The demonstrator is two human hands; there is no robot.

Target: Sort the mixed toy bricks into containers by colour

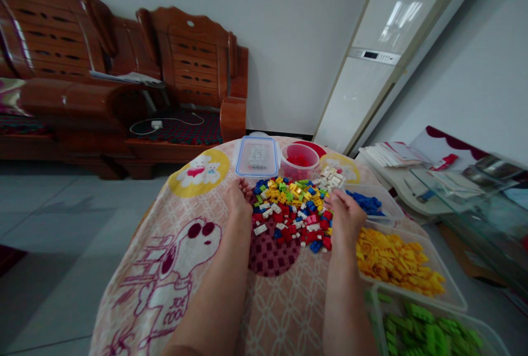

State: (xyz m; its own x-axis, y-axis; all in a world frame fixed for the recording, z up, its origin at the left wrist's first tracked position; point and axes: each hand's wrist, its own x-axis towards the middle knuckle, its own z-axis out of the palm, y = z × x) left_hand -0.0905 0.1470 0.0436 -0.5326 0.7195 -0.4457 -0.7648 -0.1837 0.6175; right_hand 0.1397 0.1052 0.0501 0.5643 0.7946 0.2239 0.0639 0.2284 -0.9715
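Note:
A heap of small mixed-colour bricks (293, 207) lies on a table covered with a pink cartoon cloth (181, 268). My left hand (238, 197) rests on the cloth at the heap's left edge, fingers stretched forward and touching the bricks. My right hand (345, 214) lies at the heap's right edge, fingers spread over the bricks. Neither hand visibly holds a brick.
Behind the heap stand a lidded clear box (257, 157) and a round tub of red bricks (299, 161). Along the right sit trays of blue bricks (368, 202), yellow bricks (396, 261) and green bricks (424, 331). A wooden sofa (124, 86) and a tall white unit (371, 59) stand beyond.

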